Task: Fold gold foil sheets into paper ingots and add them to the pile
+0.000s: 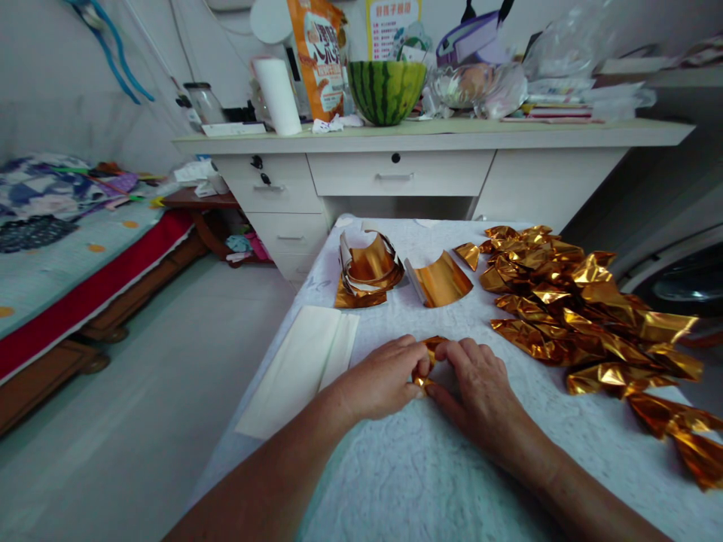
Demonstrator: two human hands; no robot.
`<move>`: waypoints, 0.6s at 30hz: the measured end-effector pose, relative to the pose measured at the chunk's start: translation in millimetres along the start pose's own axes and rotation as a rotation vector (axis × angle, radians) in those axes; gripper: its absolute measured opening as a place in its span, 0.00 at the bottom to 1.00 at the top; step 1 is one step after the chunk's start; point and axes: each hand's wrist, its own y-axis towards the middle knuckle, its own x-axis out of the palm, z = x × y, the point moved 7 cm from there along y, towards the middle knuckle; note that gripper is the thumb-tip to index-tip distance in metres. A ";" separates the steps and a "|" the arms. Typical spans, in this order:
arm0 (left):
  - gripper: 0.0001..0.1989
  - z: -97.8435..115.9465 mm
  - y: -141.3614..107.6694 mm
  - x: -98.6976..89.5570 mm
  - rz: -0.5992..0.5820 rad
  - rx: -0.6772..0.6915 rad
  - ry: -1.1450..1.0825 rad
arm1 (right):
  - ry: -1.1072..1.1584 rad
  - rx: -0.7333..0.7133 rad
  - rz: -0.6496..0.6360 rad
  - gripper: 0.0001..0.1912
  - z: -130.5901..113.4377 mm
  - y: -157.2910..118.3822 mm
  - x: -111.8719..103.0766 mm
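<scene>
Between my two hands, low over the cloth-covered table (429,467), is a small piece of gold foil paper (434,346), partly hidden by my fingers. My left hand (389,373) pinches it from the left, thumb and fingers curled. On the other side my right hand (477,384) grips it with thumb and forefinger. Beyond the hands lie a curved gold foil sheet (443,280) and a loose stack of curled gold foil sheets (370,267). A heap of folded gold foil pieces (565,301) spreads over the right side.
White paper sheets (299,369) lie at the table's left edge. A white desk (401,173) stands behind, carrying half a watermelon (387,90), an orange snack bag (319,60) and a paper roll (276,96). A bed (84,263) is at left, a washing machine (678,256) at right.
</scene>
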 end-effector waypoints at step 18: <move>0.11 -0.5 -2.2 2.0 0.042 0.040 0.019 | 0.133 -0.054 -0.003 0.19 22.3 0.5 -14.6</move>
